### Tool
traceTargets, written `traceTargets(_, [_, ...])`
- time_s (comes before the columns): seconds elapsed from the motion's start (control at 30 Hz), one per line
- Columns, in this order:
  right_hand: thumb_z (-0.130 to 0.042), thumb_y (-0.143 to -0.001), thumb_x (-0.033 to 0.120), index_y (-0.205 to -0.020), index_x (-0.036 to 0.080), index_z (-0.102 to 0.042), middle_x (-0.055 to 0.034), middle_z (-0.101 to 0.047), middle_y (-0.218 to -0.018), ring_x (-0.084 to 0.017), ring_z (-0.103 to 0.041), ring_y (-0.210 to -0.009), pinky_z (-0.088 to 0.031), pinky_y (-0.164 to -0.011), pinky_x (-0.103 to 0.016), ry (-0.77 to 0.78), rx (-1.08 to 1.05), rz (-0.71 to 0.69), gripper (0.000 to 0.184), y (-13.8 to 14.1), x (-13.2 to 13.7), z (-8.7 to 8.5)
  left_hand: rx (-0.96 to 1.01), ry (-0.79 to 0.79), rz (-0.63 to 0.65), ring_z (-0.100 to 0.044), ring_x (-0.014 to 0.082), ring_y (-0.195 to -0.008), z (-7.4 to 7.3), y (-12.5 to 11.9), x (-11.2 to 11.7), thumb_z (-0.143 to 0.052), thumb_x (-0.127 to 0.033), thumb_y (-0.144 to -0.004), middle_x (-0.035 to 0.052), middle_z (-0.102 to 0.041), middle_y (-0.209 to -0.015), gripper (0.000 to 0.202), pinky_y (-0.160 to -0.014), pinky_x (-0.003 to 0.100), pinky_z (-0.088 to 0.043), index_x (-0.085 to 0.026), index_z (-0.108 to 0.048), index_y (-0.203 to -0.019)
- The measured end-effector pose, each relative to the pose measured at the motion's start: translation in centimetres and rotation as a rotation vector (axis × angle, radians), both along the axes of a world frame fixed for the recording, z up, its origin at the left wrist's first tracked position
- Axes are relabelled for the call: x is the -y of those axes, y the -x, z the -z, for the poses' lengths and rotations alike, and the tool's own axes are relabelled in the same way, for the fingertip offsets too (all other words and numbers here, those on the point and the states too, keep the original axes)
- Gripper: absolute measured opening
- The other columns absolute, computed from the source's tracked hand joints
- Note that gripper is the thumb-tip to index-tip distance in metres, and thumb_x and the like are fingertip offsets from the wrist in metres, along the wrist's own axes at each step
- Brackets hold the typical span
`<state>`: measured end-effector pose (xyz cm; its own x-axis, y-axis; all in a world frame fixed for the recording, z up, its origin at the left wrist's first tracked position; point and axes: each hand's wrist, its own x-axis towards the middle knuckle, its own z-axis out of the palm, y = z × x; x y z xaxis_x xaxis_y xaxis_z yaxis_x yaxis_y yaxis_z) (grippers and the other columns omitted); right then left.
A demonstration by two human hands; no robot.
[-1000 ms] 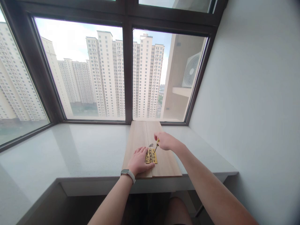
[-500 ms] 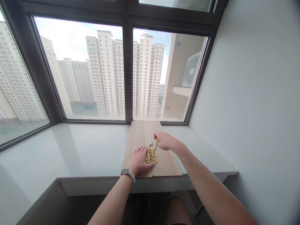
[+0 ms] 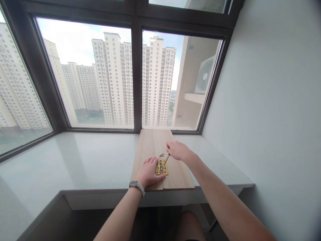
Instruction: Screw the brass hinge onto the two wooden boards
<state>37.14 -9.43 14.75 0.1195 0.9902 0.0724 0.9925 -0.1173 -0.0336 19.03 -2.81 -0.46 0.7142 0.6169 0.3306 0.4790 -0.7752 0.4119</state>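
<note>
A brass-coloured hinge (image 3: 166, 171) lies across the seam between two light wooden boards (image 3: 178, 179). My left hand (image 3: 147, 172) rests flat on the left board and the hinge's left leaf, its fingers stretched out and its thumb along the hinge's near edge. Closed around a screwdriver (image 3: 167, 158), my right hand (image 3: 178, 150) is above the right board. The screwdriver's shaft slants down to the hinge's right leaf, with its tip at an upper hole. Most of the handle is hidden in my fist. Several small dark screws (image 3: 162, 155) lie just beyond the hinge.
The boards lie on a white windowsill counter (image 3: 100, 164), reaching from its front edge to the dark window frame (image 3: 137, 100). A white wall (image 3: 263, 100) rises on the right. Below the counter edge, my knee (image 3: 191, 226) shows.
My right hand has turned and shifted slightly to the right around the screwdriver, so less of the handle shows. My left hand, the hinge and the boards have stayed put.
</note>
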Motion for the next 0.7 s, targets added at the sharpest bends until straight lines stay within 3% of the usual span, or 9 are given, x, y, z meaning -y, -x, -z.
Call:
traceTargets(0.23, [-0.062, -0.083, 0.01, -0.103, 0.023, -0.059, -0.0054, -0.067, -0.111, -0.016, -0.062, -0.088, -0.037, -0.064, -0.024, 0.036, -0.146, -0.084, 0.024, -0.41, -0.33, 0.5, -0.015, 0.002, -0.001, -0.037, 0.0335, -0.142, -0.01, 0.0, -0.02, -0.064, -0.07, -0.075, 0.0086, -0.049, -0.149, 0.088, -0.118, 0.048, -0.029, -0.026, -0.042, -0.147])
traceTargets(0.43, [-0.057, -0.091, 0.02, -0.101, 0.021, -0.06, -0.0073, -0.07, -0.104, -0.019, -0.063, -0.087, -0.037, -0.065, -0.027, 0.006, -0.063, -0.052, 0.01, -0.04, -0.31, 0.08, -0.014, 0.009, -0.001, -0.037, 0.0337, -0.142, -0.24, -0.01, 0.15, -0.065, -0.068, -0.075, 0.0086, -0.049, -0.15, 0.087, -0.118, 0.049, -0.029, -0.026, -0.041, -0.148])
traceTargets(0.6, [-0.052, -0.095, 0.025, -0.102, 0.021, -0.062, -0.0091, -0.07, -0.104, -0.02, -0.064, -0.088, -0.037, -0.066, -0.029, 0.01, -0.007, -0.003, 0.013, 0.17, -0.04, -0.26, -0.013, 0.013, -0.006, -0.037, 0.0346, -0.142, -0.38, -0.02, 0.25, -0.065, -0.068, -0.075, 0.0088, -0.049, -0.15, 0.087, -0.118, 0.049, -0.029, -0.026, -0.042, -0.147])
traceTargets(0.7, [-0.058, -0.091, 0.023, -0.104, 0.021, -0.062, -0.0089, -0.068, -0.11, -0.019, -0.063, -0.088, -0.038, -0.067, -0.028, 0.022, -0.058, -0.018, 0.013, 0.06, -0.01, -0.15, -0.014, 0.006, 0.0, -0.038, 0.0344, -0.142, -0.35, 0.01, 0.23, -0.064, -0.069, -0.075, 0.0088, -0.05, -0.149, 0.087, -0.118, 0.049, -0.029, -0.026, -0.042, -0.148])
